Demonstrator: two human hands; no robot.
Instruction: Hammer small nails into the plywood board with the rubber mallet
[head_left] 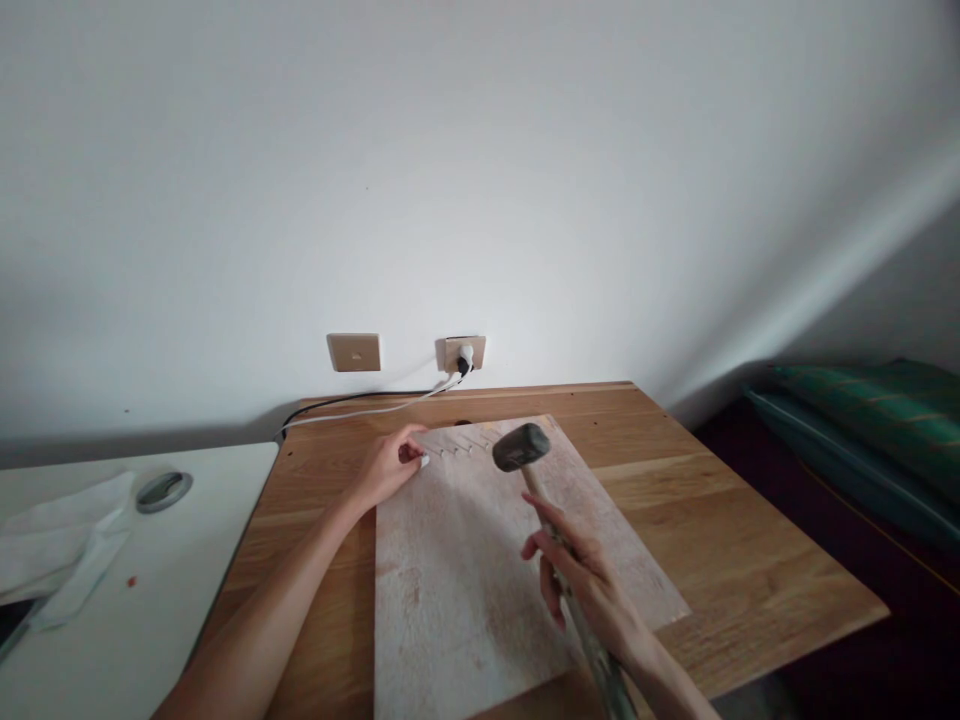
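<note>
A pale, worn board (457, 570) lies flat on the wooden table, with several thin nails (469, 449) standing in a row near its far edge. At the board's far left corner is my left hand (390, 465), its fingers curled in a pinch beside the row. Whatever sits between those fingertips is too small to make out; something white shows at the thumb tip. My right hand (581, 570) grips the handle of a mallet (523, 448) with a dark, blunt head. That head is over the far right part of the board, near the nails, and its handle slants back toward me.
The wooden table (697, 520) stands against the wall. A white table (187, 570) adjoins it on the left, bearing a roll of tape (163, 491) and white paper (67, 535). Cables (375, 408) run from a wall socket (455, 354). Green cushions (885, 430) lie at right.
</note>
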